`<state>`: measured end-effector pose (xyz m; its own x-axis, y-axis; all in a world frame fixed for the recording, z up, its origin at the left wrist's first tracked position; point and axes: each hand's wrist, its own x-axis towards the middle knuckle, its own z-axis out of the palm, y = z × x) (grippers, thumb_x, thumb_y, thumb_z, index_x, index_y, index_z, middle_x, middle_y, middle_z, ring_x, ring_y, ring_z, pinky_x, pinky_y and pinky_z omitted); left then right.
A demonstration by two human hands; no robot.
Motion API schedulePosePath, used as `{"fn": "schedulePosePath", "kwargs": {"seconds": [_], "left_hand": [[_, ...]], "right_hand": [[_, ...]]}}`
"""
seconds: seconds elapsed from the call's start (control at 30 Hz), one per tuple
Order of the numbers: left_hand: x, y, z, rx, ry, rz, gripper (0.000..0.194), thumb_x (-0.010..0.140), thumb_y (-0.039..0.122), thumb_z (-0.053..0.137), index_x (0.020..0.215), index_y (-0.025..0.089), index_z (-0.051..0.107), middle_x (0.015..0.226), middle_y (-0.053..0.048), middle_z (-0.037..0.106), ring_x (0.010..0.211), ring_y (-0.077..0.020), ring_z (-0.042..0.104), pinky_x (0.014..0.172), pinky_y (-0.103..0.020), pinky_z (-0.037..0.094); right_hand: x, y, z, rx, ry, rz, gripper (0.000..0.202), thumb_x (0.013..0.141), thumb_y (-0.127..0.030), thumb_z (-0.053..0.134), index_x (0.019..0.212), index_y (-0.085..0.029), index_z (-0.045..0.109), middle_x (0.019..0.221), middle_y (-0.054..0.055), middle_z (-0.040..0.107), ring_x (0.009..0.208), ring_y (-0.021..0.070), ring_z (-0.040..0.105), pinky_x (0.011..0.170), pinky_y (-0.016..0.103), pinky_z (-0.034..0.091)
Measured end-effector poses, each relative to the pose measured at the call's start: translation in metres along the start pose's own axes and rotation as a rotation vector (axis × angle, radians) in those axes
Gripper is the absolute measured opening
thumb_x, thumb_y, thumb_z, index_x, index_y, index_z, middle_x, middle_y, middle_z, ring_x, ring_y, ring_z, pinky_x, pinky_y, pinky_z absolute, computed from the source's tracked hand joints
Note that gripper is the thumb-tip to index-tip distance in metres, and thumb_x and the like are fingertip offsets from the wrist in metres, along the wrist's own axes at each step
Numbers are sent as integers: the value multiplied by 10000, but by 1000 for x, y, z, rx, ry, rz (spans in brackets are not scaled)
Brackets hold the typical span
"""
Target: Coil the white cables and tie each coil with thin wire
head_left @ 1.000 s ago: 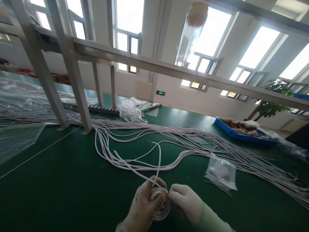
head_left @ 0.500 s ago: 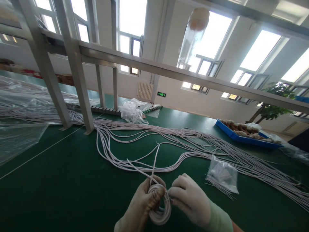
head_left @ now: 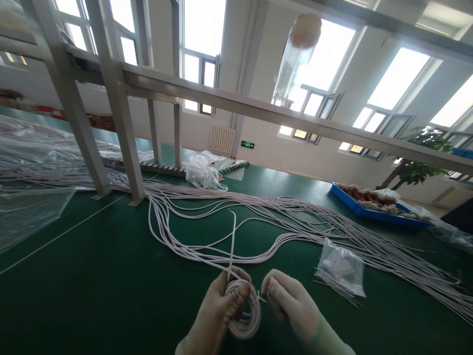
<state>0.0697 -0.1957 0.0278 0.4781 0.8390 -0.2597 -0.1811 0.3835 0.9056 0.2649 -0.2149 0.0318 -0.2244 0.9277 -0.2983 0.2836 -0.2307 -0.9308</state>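
My gloved left hand (head_left: 223, 305) is closed on a coil of pale cable (head_left: 253, 323), thumb across its upper side. One cable end (head_left: 232, 236) stands up from the coil, pointing away from me. At the coil's right side a thin white tie (head_left: 259, 297) loops round the strands, its short ends sticking out. My right hand (head_left: 290, 301), also gloved, is just right of the tie with fingers curled and pressed together; whatever is between the fingertips is hidden. Several thin strips (head_left: 338, 288) lie on the table by a clear plastic bag (head_left: 343, 268).
A long bundle of pale cables (head_left: 295, 207) runs across the green table (head_left: 111, 276). Metal frame posts (head_left: 127, 143) stand at left, with a rail (head_left: 229, 101) overhead. Crumpled plastic (head_left: 205, 170) lies at the back; a blue tray (head_left: 369, 212) sits at right.
My right hand has drawn slightly away from the coil and turned, leaving the tie ends in view. The upright cable end has shifted left and nearer. My left hand still grips the coil.
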Motion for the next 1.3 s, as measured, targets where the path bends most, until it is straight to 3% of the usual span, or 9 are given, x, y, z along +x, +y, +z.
{"fn": "schedulePosePath", "kwargs": {"seconds": [0.1, 0.2, 0.43, 0.5, 0.67, 0.8, 0.97, 1.17, 1.3], "left_hand": [[-5, 6, -2, -144, -82, -23, 588, 765, 653, 756, 1058, 180, 566, 939, -47, 595, 825, -212, 563, 790, -374, 475], [-8, 7, -3, -232, -122, -12, 548, 801, 590, 761, 1093, 171, 560, 979, -54, 589, 823, -199, 574, 761, -347, 461], [8, -12, -5, -329, -165, -75, 508, 764, 543, 813, 1032, 179, 584, 863, -20, 602, 742, -185, 571, 752, -345, 445], [11, -16, -5, -301, -136, -70, 571, 712, 568, 842, 1041, 169, 601, 918, -45, 619, 760, -196, 573, 751, -352, 453], [11, -16, -7, -129, -30, -12, 655, 681, 683, 809, 1038, 173, 606, 980, -83, 632, 828, -234, 576, 766, -377, 479], [10, -15, -5, 73, 34, 71, 662, 681, 764, 743, 986, 191, 611, 931, -82, 644, 854, -271, 595, 784, -401, 510], [9, -23, 0, 238, 114, 154, 459, 747, 638, 756, 932, 230, 655, 878, -60, 666, 796, -250, 607, 677, -325, 527], [10, -29, 6, 306, 165, 244, 379, 806, 604, 706, 907, 240, 674, 854, -68, 703, 790, -249, 640, 650, -302, 524], [7, -20, 12, 171, 184, 238, 410, 779, 609, 742, 893, 221, 672, 819, -55, 695, 756, -236, 634, 661, -318, 518]], "right_hand": [[-7, -4, -12, -186, 69, -353, 339, 1014, -496, 514, 1031, -185, 648, 826, 20, 563, 694, 176, 527, 626, 295, 447], [-7, -3, -19, -354, 34, -617, 354, 1022, -538, 533, 1060, -222, 688, 959, 50, 569, 808, 203, 566, 692, 318, 472], [0, 11, -7, -875, 176, -847, 465, 1114, -436, 217, 937, -219, 588, 873, 57, 596, 728, 212, 522, 647, 353, 419], [1, 16, 1, -966, 260, -817, 477, 1115, -404, 196, 859, -223, 555, 813, 52, 598, 679, 210, 523, 624, 355, 418], [1, 25, 17, -924, 363, -510, 351, 1085, -354, 338, 853, -249, 579, 806, 54, 635, 708, 238, 607, 741, 410, 491], [4, 24, 19, -633, 281, -264, 296, 1031, -348, 401, 809, -241, 565, 755, 40, 614, 679, 222, 580, 610, 322, 449], [17, 33, 18, -154, 172, 53, 341, 935, -419, 498, 649, -234, 469, 593, -33, 451, 564, 163, 453, 537, 278, 349], [26, 61, 36, 441, 269, -14, 386, 786, -484, 733, 636, -223, 491, 625, -40, 440, 567, 142, 433, 534, 245, 372], [22, 60, 48, 618, 339, 11, 392, 895, -542, 624, 699, -232, 485, 642, -38, 409, 538, 147, 425, 501, 252, 367]]}}
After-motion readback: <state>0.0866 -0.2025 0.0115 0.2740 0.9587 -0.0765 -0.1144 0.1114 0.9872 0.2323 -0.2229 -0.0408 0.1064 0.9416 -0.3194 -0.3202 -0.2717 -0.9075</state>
